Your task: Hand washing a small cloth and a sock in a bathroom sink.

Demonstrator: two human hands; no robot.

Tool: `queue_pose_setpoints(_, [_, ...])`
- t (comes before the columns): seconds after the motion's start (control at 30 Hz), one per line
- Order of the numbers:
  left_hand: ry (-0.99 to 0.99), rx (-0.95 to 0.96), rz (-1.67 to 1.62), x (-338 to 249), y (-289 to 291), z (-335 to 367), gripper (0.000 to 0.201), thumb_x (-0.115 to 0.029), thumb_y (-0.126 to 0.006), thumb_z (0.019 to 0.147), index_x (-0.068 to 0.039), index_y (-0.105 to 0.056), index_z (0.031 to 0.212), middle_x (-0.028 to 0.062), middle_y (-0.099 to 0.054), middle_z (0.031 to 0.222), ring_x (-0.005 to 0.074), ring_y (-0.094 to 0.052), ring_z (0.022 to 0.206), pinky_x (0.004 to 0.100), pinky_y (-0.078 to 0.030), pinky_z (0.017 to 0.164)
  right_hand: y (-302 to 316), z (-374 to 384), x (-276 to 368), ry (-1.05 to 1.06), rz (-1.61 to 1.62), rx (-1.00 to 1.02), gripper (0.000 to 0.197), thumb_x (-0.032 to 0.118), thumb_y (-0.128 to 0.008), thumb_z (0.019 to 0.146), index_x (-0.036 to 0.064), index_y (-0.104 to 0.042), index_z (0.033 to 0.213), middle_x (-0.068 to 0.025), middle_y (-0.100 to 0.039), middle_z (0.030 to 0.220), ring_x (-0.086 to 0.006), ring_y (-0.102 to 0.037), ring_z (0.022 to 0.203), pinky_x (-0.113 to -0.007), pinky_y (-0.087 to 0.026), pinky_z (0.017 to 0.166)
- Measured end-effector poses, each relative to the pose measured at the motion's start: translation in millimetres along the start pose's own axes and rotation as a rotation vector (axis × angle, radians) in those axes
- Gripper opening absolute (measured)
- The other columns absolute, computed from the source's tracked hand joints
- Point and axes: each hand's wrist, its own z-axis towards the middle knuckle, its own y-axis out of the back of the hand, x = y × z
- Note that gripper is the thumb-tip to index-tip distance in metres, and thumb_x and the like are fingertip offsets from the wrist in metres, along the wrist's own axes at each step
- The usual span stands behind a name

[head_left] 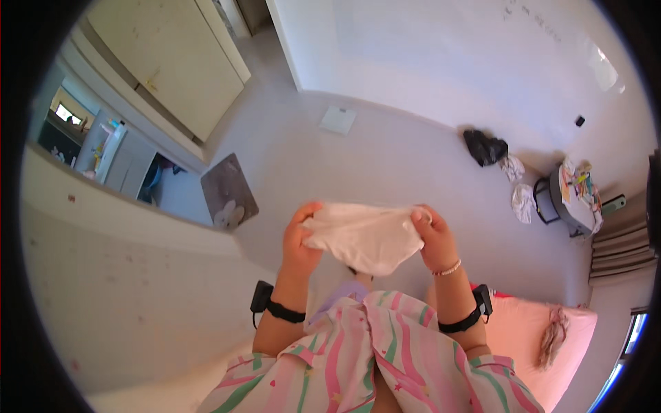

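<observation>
A small white garment shaped like underpants [368, 237] is stretched out in front of my body, wide along its top edge and narrowing to a rounded bottom. My left hand [301, 237] grips its left end, fingers closed on the fabric. At the opposite top corner, my right hand [438, 241] pinches the cloth between thumb and fingers. The garment hangs in the air above the floor and partly covers my foot below.
A grey mat [229, 191] lies by the doorway at left, near a cream door [169, 69]. On the floor ahead is a white flat scale [338, 120]. A black plastic bag [485, 147] and a cluttered small table [578, 206] stand right. A pink-covered bed [523, 330] is close at lower right.
</observation>
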Motion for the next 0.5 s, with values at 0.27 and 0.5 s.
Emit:
queue_pose_setpoints(0.27, [0.446, 0.490, 0.315, -65, 61, 194, 0.056, -0.038, -0.064, 0.091, -0.006, -0.050, 0.134, 0.0090, -0.062, 0.092, 0.0197, -0.060, 0.096, 0.0320, -0.048, 0.088, -90, 189, 35, -0.019, -0.063, 0.249, 0.028, 0.006, -0.059, 0.092, 0.0017, -0.061, 0.120, -0.0013, -0.063, 0.111, -0.0101, -0.057, 0.100, -0.026, -0.046, 0.087])
queue_pose_setpoints(0.5, [0.101, 0.245, 0.928, -87, 137, 326, 0.038, -0.016, -0.071, 0.087, -0.012, -0.058, 0.123, 0.0042, -0.063, 0.090, 0.0132, -0.060, 0.085, 0.0303, -0.050, 0.074, -214, 369, 13, 0.037, -0.266, 0.631, 0.047, -0.008, -0.050, 0.080, 0.0018, -0.057, 0.125, -0.0044, -0.060, 0.120, -0.0146, -0.055, 0.113, -0.028, -0.043, 0.097])
